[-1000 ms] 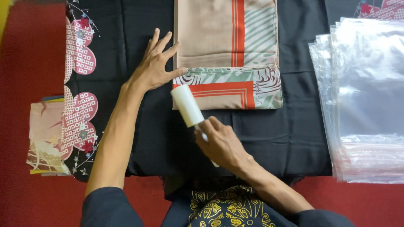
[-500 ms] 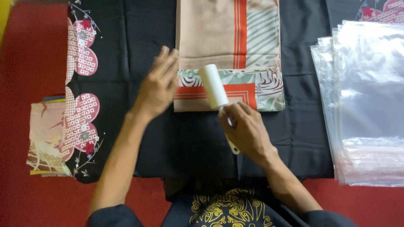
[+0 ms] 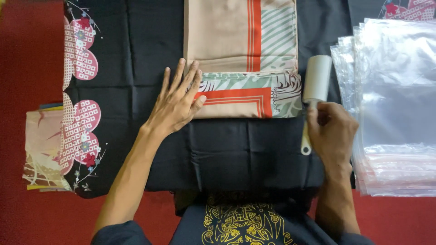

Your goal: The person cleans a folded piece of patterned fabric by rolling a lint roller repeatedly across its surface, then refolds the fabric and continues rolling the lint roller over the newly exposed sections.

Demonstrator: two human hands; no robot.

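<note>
Now the left hand (image 3: 177,102) lies flat, fingers spread wide, with its fingertips on the lower left corner of the folded scarf (image 3: 243,59), a beige piece with orange stripes and a green patterned border. That grip holds nothing; it only presses down. The scarf rests on a black cloth (image 3: 227,149) spread over the red floor (image 3: 27,59), toward the cloth's far edge and about midway across it. The right hand (image 3: 334,131) is closed around the handle of a white lint roller (image 3: 316,79), whose roll stands just beside the scarf's right edge, above the black cloth; whether the roll touches the cloth cannot be told. Near the cloth's right edge lies a stack of clear plastic bags (image 3: 395,104), just beside the right hand. At the cloth's left edge runs a pink floral border, and past it lies a small pile of folded fabric (image 3: 41,149) on the red floor.
</note>
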